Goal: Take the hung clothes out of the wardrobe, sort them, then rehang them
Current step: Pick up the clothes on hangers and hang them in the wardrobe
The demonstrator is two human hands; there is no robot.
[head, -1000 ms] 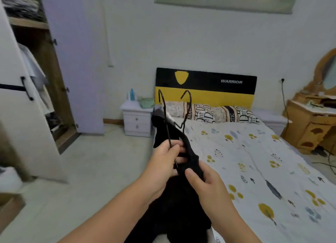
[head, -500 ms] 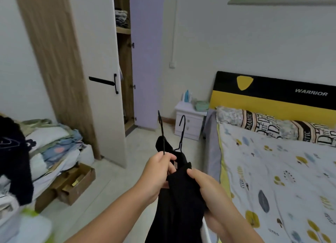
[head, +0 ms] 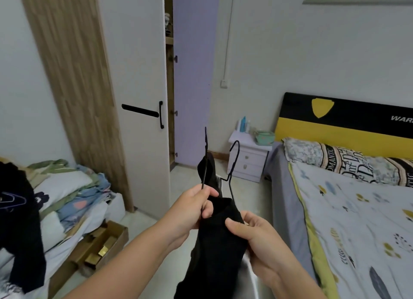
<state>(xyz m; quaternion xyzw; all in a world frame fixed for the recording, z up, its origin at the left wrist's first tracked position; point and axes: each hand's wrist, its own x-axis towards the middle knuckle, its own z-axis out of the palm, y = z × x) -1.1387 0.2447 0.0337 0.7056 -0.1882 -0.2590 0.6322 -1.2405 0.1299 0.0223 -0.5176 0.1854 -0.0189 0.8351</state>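
A black garment hangs down between my hands on two thin black hangers, whose hooks stick up above my fingers. My left hand grips the hanger wire and the top of the cloth. My right hand pinches the black fabric lower down, thumb on top. A pale satin piece shows under the black cloth. The wardrobe stands ahead on the left, its white door with a black handle ajar, and only a narrow slice of the inside shows.
A bed with a patterned sheet and pillows fills the right. A white nightstand stands by the headboard. At left lie a pile of folded clothes, a dark garment and a cardboard box on the floor.
My view has swung left from the bed to the wardrobe. Both hands kept their hold on the black garment and hangers, which moved along with me.
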